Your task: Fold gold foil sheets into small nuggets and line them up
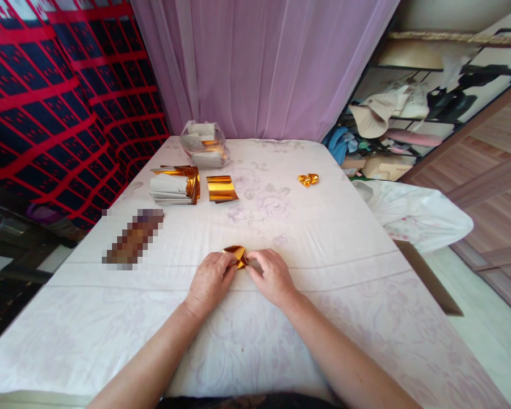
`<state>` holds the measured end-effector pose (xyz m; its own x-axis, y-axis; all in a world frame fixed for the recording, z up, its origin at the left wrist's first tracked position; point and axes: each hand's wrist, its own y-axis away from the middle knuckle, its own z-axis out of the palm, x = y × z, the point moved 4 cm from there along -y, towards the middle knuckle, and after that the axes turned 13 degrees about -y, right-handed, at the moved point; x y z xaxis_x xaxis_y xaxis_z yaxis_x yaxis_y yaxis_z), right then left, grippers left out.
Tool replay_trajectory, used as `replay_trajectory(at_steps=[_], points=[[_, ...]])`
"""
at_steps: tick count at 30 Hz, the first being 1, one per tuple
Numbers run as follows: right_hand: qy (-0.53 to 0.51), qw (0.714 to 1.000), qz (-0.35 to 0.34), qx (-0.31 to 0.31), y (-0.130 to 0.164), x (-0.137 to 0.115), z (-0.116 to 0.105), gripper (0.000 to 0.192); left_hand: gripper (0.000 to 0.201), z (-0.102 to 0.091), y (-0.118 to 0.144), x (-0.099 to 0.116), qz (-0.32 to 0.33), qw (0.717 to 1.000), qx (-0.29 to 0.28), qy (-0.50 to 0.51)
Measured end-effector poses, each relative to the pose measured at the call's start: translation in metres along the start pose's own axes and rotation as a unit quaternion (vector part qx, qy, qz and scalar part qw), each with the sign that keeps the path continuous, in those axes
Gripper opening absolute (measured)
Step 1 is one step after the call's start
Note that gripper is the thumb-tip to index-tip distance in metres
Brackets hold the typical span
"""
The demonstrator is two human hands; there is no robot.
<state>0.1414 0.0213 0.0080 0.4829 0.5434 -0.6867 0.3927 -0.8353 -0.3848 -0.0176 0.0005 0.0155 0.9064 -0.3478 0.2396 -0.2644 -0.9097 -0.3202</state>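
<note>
Progress: your left hand (210, 278) and right hand (272, 275) pinch a half-folded gold foil (237, 254); one folded piece (308, 179) lies finished, foil stack (221, 188) remains.

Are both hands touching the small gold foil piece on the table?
Touching. The head view shows the left hand and right hand pinching the folded gold foil piece from either side, fingertips on its edges.

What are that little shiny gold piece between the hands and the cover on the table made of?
The small folded gold piece, pinched between the left hand and the right hand, looks like metallic foil paper: mirror-bright, with sharp creases. The pale floral table cover seems to be soft woven cloth: matte, faintly printed, showing fold lines.
</note>
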Motion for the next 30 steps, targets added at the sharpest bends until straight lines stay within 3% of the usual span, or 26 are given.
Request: replay_trajectory(at_steps=[13, 30], points=[[0.056, 0.998, 0.028, -0.022, -0.0032, -0.0054, 0.0048, 0.014, 0.016, -0.0014, 0.0007, 0.0004, 0.018, 1.000, 0.006, 0.021], [0.050, 0.997, 0.035, -0.040, -0.0027, -0.0046, 0.0044, 0.017, 0.017, -0.0035, 0.0047, -0.0020, 0.071, 0.997, 0.028, 0.025]])
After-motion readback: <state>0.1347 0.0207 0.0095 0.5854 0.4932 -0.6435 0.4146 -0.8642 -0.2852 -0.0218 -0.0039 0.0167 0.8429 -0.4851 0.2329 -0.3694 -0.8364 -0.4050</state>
